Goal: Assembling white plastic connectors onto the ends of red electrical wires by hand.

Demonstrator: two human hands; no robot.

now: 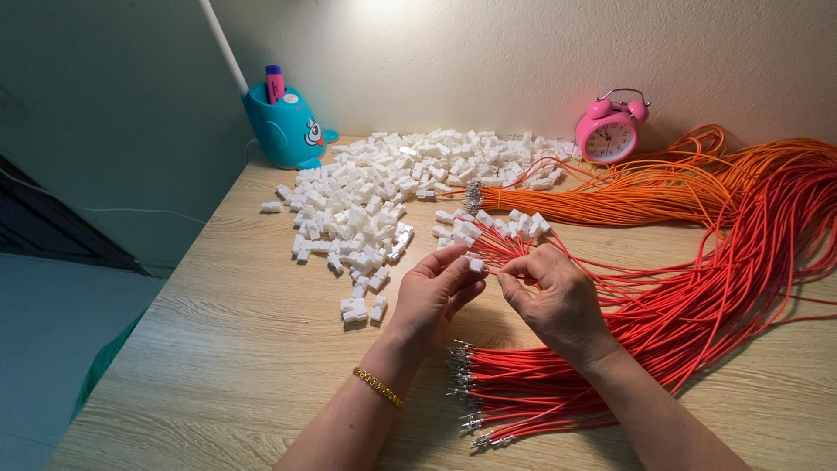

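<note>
The left hand (433,292) pinched a small white plastic plug piece (475,264) between thumb and fingers, just above the pale wooden surface (244,349). The right hand (554,296) was closed on a thin red wire (510,262), right by its tip, and the tip pointed at the plug.

The plug looked light, hard and a bit slippery, so holding its flat sides seemed best. The wire looked soft and bendy, so a grip close to the end would likely keep it straight.

A big heap of white plugs (384,192) lay near. A bunch of red wires with bare metal tips (540,392) lay under the wrists.
</note>
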